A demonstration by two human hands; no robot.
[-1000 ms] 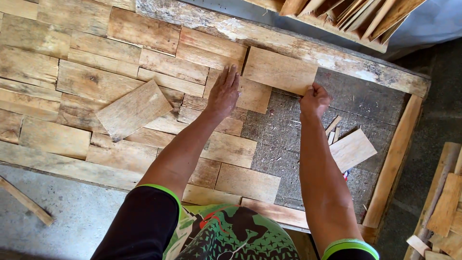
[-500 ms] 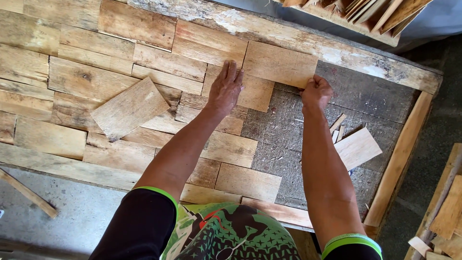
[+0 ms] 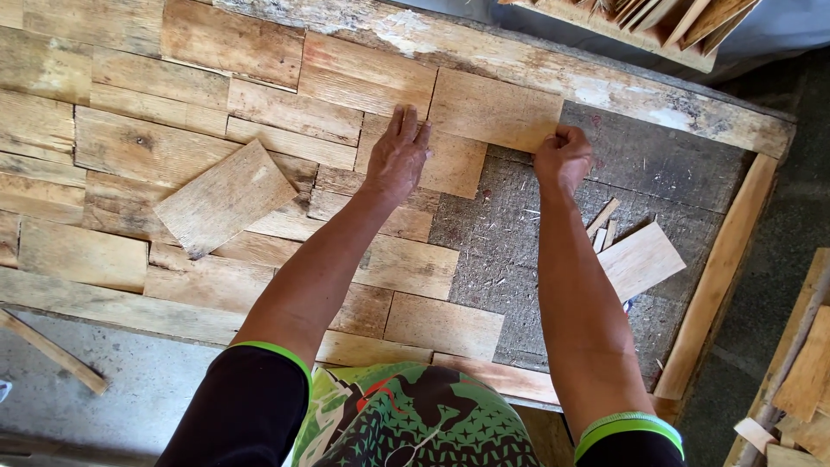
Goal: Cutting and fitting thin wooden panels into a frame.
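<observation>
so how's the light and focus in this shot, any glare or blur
Head view: soft, even daylight, no glare; only faint shadows under the left hand and right hand; wood grain on the plank they touch is sharp; slight wide-angle bending at the frame edges.

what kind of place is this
Most likely a rough woodworking or craft workshop. Flat wood pieces are laid like tiles inside a worn wooden frame, the left hand and right hand fit another piece, and offcuts lie on a bare concrete floor.
</observation>
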